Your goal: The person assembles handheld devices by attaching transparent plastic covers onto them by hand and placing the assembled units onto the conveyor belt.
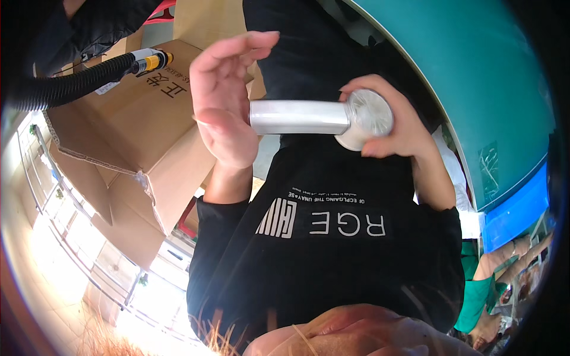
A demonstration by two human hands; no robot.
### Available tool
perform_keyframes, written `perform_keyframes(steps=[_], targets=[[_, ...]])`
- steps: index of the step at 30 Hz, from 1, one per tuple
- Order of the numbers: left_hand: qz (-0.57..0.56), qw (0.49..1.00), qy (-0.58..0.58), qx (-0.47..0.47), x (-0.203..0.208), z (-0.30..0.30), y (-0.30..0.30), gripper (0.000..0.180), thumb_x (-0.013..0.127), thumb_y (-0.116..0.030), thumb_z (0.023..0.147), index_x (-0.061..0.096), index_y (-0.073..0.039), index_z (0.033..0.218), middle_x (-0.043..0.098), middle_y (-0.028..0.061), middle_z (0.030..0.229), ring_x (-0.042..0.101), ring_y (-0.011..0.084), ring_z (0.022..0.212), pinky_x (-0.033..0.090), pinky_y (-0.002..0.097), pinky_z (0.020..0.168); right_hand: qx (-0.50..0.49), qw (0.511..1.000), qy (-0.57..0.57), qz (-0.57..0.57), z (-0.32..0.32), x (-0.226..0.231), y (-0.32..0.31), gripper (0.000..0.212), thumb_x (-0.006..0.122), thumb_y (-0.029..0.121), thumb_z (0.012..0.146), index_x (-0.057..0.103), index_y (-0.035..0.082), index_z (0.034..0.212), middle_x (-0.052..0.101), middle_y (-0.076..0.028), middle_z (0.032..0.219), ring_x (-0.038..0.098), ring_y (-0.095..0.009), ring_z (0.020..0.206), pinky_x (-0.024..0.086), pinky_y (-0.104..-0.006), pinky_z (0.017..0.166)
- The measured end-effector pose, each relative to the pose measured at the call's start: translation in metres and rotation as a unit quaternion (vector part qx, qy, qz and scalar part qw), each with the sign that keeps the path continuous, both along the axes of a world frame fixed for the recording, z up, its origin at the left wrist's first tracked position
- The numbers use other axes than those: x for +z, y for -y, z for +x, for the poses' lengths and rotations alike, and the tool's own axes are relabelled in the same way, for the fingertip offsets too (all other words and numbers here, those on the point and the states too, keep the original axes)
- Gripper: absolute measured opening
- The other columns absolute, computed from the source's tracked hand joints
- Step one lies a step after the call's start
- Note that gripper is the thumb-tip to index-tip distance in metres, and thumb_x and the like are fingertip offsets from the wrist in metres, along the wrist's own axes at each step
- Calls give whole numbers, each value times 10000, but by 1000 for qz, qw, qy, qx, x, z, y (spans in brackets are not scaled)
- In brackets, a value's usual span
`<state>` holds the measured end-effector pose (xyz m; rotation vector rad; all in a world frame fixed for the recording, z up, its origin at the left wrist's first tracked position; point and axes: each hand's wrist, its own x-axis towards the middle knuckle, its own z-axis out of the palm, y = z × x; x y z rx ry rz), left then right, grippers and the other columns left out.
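A smooth silver-white tube (300, 117) lies level between my two hands, in front of my black shirt. At its right end is a round whitish piece (368, 115) whose face looks covered in crinkled clear film; its exact kind does not show. My right hand (401, 118) wraps round this piece, thumb below and fingers above. My left hand (222, 101) has its fingers stretched up and apart, with the palm against the tube's left end. Whether the palm presses on it or only touches it, I cannot tell.
An open cardboard box (172, 142) stands at the left. Across it reaches a black corrugated hose (77, 83) with a yellow and white fitting (151, 61). A green table (463, 77) curves along the right, with a blue panel (516, 207) below. Another person's green sleeve (472, 302) shows lower right.
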<state>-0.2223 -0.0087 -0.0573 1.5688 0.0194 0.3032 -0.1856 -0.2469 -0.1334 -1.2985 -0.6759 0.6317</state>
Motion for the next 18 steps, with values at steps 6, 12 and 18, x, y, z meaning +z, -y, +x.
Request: perform_keyframes(steps=[6, 12, 18], targets=[[135, 874, -278, -376, 19, 10, -4, 477, 669, -323, 896, 592, 24, 1213, 659, 193, 1163, 656, 246, 1045, 515, 353, 888, -46, 974, 163, -154, 10, 57, 28, 710, 881, 249, 600, 580, 52, 1212, 655, -143, 1115, 681, -322, 925, 554, -351, 782], [91, 799, -321, -500, 7, -1, 21, 415, 668, -298, 910, 566, -18, 1199, 675, 175, 896, 671, 328, 802, 503, 361, 696, 27, 987, -61, -145, -10, 49, 41, 654, 811, 352, 697, 570, 36, 1217, 684, -154, 1010, 703, -326, 898, 551, -363, 785], [108, 769, -351, -523, -5, 2, 43, 368, 654, -332, 923, 560, -24, 1101, 651, 175, 803, 648, 351, 732, 473, 386, 635, -27, 983, -107, -148, -28, 35, 49, 528, 747, 313, 747, 593, 12, 1151, 691, -142, 966, 710, -283, 888, 544, -335, 776]])
